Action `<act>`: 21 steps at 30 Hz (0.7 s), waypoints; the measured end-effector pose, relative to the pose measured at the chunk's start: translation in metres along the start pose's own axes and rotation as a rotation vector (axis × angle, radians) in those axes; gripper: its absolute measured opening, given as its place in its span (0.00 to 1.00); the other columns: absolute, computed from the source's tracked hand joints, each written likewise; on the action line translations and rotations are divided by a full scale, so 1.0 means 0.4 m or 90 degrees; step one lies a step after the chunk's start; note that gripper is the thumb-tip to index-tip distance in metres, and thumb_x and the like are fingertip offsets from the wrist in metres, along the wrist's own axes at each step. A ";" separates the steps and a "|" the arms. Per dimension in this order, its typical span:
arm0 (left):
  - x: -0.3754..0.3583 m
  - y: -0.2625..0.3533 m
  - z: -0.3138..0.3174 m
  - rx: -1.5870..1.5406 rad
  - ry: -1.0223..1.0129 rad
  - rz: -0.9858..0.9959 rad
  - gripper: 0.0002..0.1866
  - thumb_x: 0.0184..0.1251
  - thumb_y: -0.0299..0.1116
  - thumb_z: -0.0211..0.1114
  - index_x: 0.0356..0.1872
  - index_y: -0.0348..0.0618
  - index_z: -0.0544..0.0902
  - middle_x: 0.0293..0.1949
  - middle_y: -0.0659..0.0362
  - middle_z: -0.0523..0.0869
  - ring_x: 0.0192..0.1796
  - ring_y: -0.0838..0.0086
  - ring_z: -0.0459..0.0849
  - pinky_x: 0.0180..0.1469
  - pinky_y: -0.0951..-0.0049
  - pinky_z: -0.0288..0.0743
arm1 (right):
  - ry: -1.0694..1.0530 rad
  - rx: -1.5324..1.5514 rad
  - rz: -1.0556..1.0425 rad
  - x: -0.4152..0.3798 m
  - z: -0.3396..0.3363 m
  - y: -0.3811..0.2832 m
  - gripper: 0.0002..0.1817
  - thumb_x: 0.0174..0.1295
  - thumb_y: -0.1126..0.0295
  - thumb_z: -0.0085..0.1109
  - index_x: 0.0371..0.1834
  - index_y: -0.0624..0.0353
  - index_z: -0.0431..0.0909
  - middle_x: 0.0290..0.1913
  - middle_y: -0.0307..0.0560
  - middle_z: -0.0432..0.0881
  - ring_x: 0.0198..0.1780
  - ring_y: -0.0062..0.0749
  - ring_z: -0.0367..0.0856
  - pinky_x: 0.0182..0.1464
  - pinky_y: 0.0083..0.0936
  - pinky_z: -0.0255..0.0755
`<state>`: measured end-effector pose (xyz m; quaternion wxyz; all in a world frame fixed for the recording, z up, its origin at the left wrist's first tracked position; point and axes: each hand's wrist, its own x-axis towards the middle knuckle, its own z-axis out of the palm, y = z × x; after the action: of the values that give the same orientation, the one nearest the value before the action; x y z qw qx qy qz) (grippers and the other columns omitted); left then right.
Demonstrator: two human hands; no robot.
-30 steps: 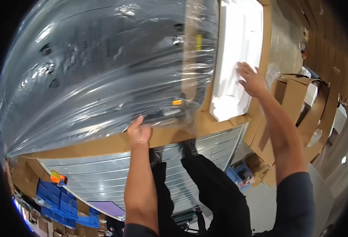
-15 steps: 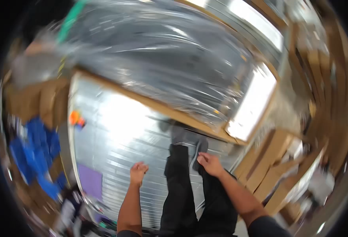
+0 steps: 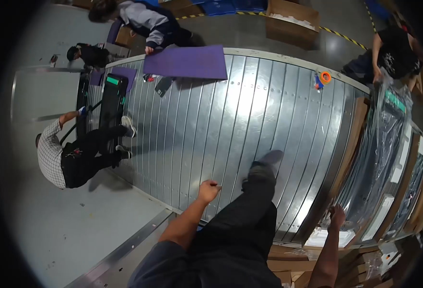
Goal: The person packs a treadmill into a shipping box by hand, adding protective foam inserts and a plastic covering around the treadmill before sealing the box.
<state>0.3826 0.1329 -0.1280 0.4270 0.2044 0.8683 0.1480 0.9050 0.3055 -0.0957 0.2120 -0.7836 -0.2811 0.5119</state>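
My left hand (image 3: 208, 192) is in a loose fist above the ribbed metal platform (image 3: 197, 144), left of my bent leg. Lower right, my right hand (image 3: 336, 217) hangs with its fingers slightly bent and apart. It is nearest to a long dark item in clear plastic wrap (image 3: 370, 158), lying in an open cardboard box with white foam (image 3: 334, 237) at its near end. My shoe (image 3: 271, 157) is on the metal slats in mid-stride.
On the left, a person in a checked shirt (image 3: 53, 161) bends over a black treadmill-like frame (image 3: 111, 105). Another person (image 3: 149, 24) has a hand at a purple mat (image 3: 187, 62). A third person (image 3: 398, 53) stands by the wrapped item. An orange tape roll (image 3: 324, 78) lies at the platform's edge.
My view has swung left along the platform, and the wrapped item is now on my right. My hands have spread apart. The other people are now clearly in sight.
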 end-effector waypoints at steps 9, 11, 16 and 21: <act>0.495 0.047 -0.537 0.058 -0.145 0.108 0.16 0.50 0.35 0.69 0.37 0.37 0.79 0.35 0.50 0.83 0.37 0.58 0.82 0.42 0.65 0.75 | -0.010 -0.045 0.090 -0.096 0.878 0.038 0.13 0.61 0.69 0.53 0.41 0.69 0.78 0.30 0.44 0.80 0.30 0.27 0.79 0.37 0.22 0.75; 0.687 -0.006 -0.606 0.102 -0.238 0.071 0.16 0.51 0.36 0.68 0.37 0.36 0.79 0.36 0.49 0.83 0.38 0.56 0.82 0.43 0.64 0.76 | -0.069 -0.037 0.127 -0.119 1.199 -0.024 0.13 0.61 0.68 0.54 0.40 0.69 0.78 0.28 0.43 0.79 0.30 0.27 0.79 0.37 0.22 0.75; 1.049 -0.059 -0.775 0.087 -0.376 0.137 0.22 0.57 0.39 0.63 0.49 0.35 0.76 0.48 0.46 0.79 0.53 0.54 0.77 0.55 0.61 0.70 | -0.312 -0.247 0.035 -0.003 2.099 -0.097 0.14 0.62 0.62 0.57 0.32 0.64 0.79 0.24 0.37 0.76 0.29 0.20 0.71 0.33 0.23 0.66; 1.236 -0.035 -0.949 -0.109 -0.493 0.098 0.24 0.61 0.40 0.61 0.53 0.36 0.71 0.46 0.44 0.78 0.52 0.52 0.76 0.52 0.59 0.71 | -0.334 -0.382 -0.418 0.215 2.928 -0.299 0.19 0.57 0.60 0.60 0.47 0.62 0.78 0.47 0.57 0.80 0.51 0.44 0.77 0.55 0.31 0.68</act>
<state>-0.1976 0.3274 -0.2461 0.7256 0.2732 0.6101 0.1631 -0.1734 0.5040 -0.5322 0.0502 -0.5256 -0.6904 0.4946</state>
